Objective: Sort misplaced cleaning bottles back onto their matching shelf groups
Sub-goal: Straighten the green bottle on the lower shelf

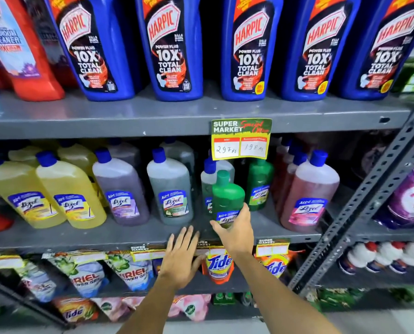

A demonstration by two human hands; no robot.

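Note:
My right hand (237,231) grips the lower part of a small green Lizol bottle (228,196), upright at the front of the middle shelf (80,233). A second green Lizol bottle (259,183) stands behind it to the right, and a small clear grey-green bottle (207,182) stands just behind it on the left. My left hand (180,254) hovers flat with fingers spread at the shelf's front edge, holding nothing. Along the same shelf stand yellow Lizol bottles (71,194), a purple one (120,189), a large grey-green one (169,186) and a pink one (309,191).
Blue Harpic bottles (169,44) line the top shelf, with a red bathroom cleaner bottle (25,49) at the left. A yellow price tag (241,139) hangs over the green bottles. Ariel pouches (85,273) and Tide pouches (219,263) fill the shelf below. A slotted metal upright (369,194) stands at the right.

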